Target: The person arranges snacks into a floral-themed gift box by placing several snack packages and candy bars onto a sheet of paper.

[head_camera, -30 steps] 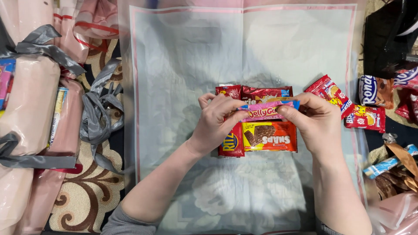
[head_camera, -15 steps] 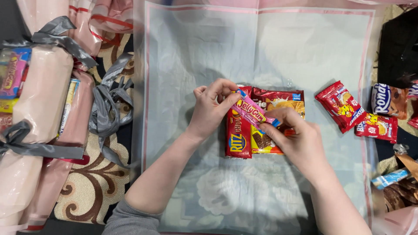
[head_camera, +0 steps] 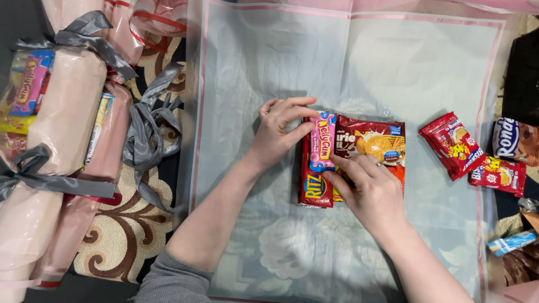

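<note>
A small pile of snack packets lies in the middle of a pale translucent wrapping sheet [head_camera: 269,67] with a pink border. On top lies a pink candy stick packet [head_camera: 322,140], upright along the pile's left side. Under it are a red cracker packet [head_camera: 313,188] and a dark red biscuit packet [head_camera: 373,143]. My left hand [head_camera: 278,132] touches the pink packet's upper end with its fingertips. My right hand [head_camera: 368,191] presses on the lower end and covers part of the pile.
Two red snack packets [head_camera: 452,144] [head_camera: 498,175] and a blue-and-white one [head_camera: 507,137] lie at the right. Pink-wrapped bundles [head_camera: 64,112] tied with grey ribbon [head_camera: 149,134] lie at the left on a patterned carpet [head_camera: 120,241]. More packets sit at the lower right [head_camera: 512,242].
The pink candy packet has turned from lying across the pile to standing along its left side. Both hands moved with it and now press it down.
</note>
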